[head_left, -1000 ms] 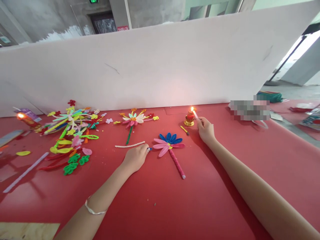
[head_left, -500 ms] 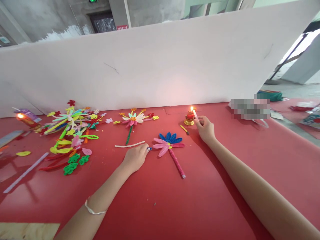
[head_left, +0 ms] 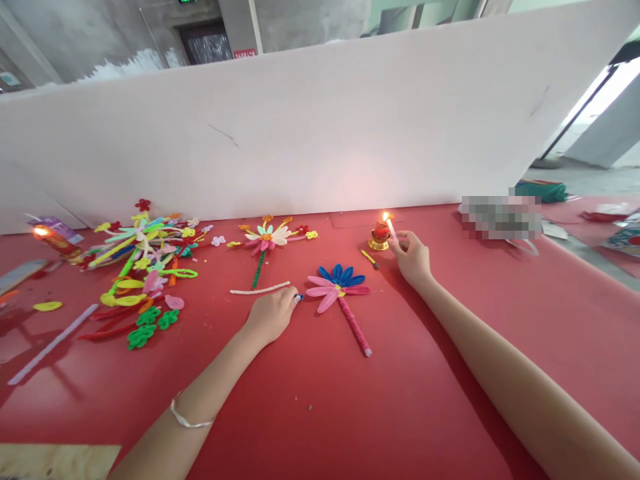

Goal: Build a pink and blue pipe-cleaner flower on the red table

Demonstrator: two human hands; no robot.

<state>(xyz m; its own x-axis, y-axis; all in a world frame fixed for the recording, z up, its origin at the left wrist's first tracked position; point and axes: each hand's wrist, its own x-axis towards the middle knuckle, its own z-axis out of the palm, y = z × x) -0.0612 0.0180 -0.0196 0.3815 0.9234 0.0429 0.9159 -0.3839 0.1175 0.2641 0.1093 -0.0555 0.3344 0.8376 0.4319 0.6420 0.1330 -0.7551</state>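
My right hand [head_left: 411, 259] pinches a short pale glue stick [head_left: 392, 231] and holds its tip at the flame of a red candle [head_left: 381, 231] in a gold holder. On the table, my left hand [head_left: 273, 312] is closed around a small blue fuzzy pipe cleaner piece [head_left: 299, 297]; most of it is hidden by the fingers. Between the hands lies a pipe cleaner flower [head_left: 338, 290] with blue and pink petals and a wrapped pink stem [head_left: 355, 327]. A white pipe cleaner [head_left: 260, 290] rests just beyond my left hand. Near the candle lies a short yellow stick with a dark tip [head_left: 370, 259].
A second flower [head_left: 267, 239] with a green stem lies farther back. Colourful pipe cleaner pieces [head_left: 145, 250] are heaped at the left, beside another lit candle [head_left: 57, 241]. A white board [head_left: 320, 133] stands along the back. A blurred-out item [head_left: 500, 218] lies at the right.
Both hands stay almost in place. The glue stick remains at the candle flame, and the view shifts only very slightly.
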